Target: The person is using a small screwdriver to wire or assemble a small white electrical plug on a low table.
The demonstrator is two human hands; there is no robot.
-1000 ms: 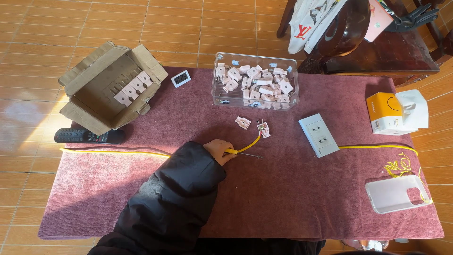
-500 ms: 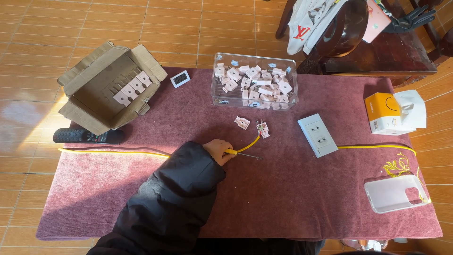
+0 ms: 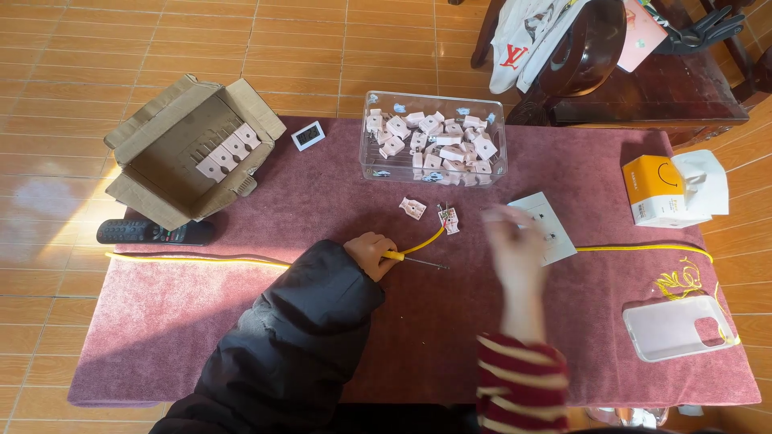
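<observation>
Near the middle of the bench [image 3: 241, 321], the left hand [image 3: 371, 253] keeps its fingers clamped on the yellow-handled screwdriver [image 3: 412, 249], while the right hand [image 3: 515, 245], absent a moment ago, now appears blurred over the white socket plate [image 3: 551, 229], its fingers unclear.

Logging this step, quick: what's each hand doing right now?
Left hand: closed on the yellow wire.
Right hand: motion-blurred above the white socket plate; open or closed cannot be told.

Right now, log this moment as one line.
left hand: holds yellow wire | right hand: blurred, raised over white plate, empty as far as visible | small part: on cloth
</observation>
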